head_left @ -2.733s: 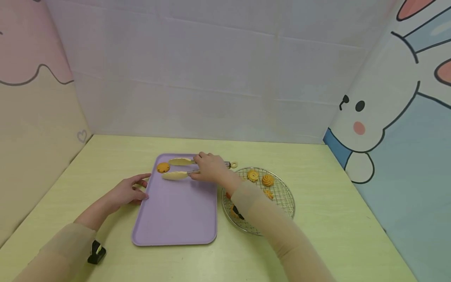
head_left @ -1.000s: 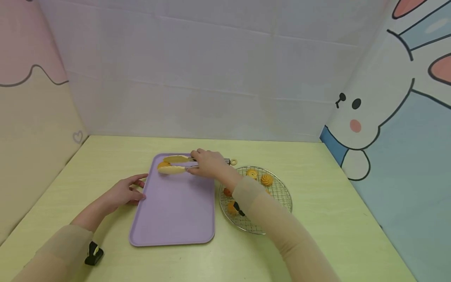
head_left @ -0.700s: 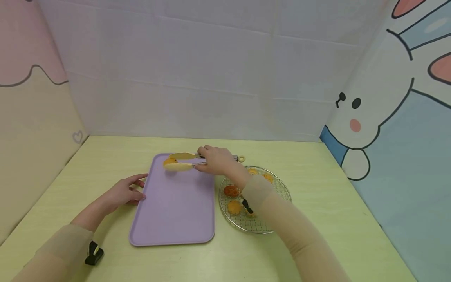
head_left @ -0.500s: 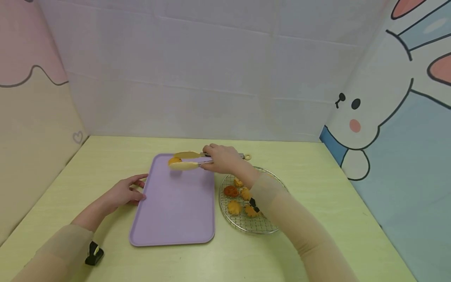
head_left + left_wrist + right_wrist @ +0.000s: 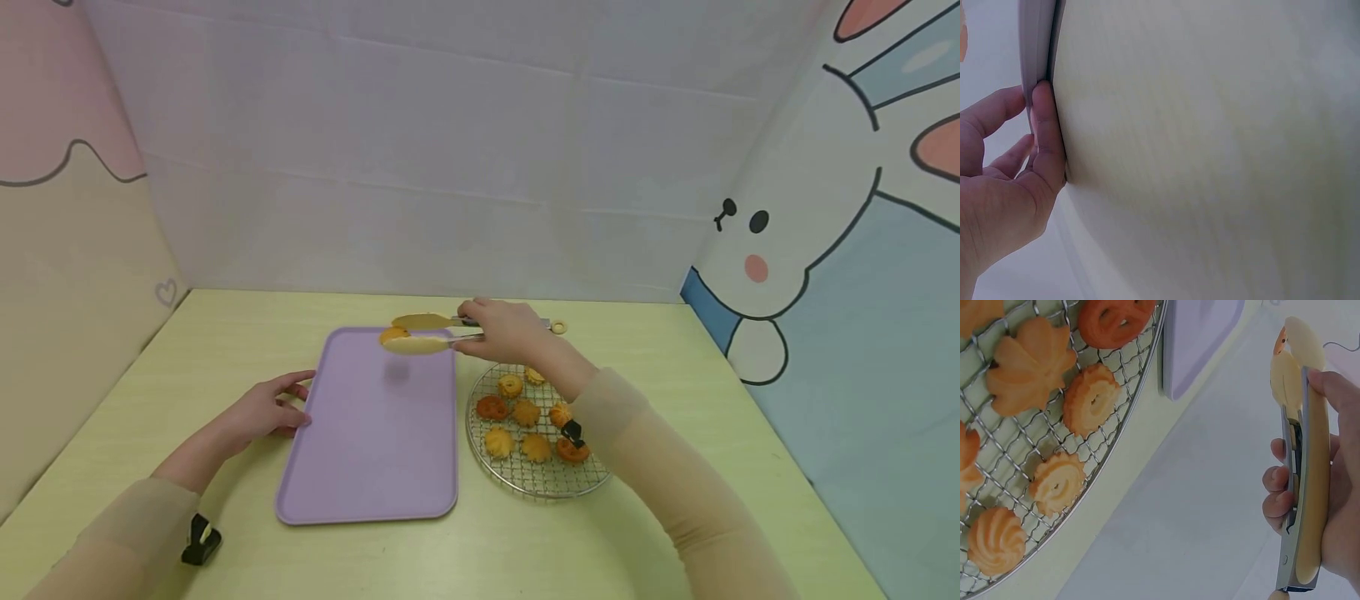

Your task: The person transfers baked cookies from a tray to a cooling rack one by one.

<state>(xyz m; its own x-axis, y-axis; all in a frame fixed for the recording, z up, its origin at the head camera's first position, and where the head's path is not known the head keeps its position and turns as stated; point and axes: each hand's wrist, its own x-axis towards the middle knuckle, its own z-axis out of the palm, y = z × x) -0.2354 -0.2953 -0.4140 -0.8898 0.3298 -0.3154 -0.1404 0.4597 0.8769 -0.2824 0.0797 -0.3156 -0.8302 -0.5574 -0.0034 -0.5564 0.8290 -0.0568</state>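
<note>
My right hand (image 5: 504, 327) grips a pair of tongs (image 5: 418, 344) with cream tips and a ring at the handle end. Between the tips is a round golden cookie (image 5: 393, 334), raised above the far end of the lilac tray (image 5: 367, 442), its shadow on the tray. The right wrist view shows my fingers wrapped round the tong handles (image 5: 1314, 487), the cookie (image 5: 1280, 340) mostly hidden by the tips. My left hand (image 5: 270, 407) touches the tray's left rim, index finger and thumb spread apart along it. Close up, the fingers (image 5: 1049, 134) lie against the tray's edge (image 5: 1036, 44).
Right of the tray stands a round wire rack (image 5: 544, 483) carrying several cookies (image 5: 526, 413) of different shapes, partly covered by my right forearm. A pale wooden table (image 5: 337, 567) lies under everything. A white sheet (image 5: 450, 167) hangs at the back, with printed cartoon panels either side.
The tongs came down around the cookie on the tray, closed on it and lifted it. They have since moved right and away, uncovering more of the rack. The left hand stays at the rim.
</note>
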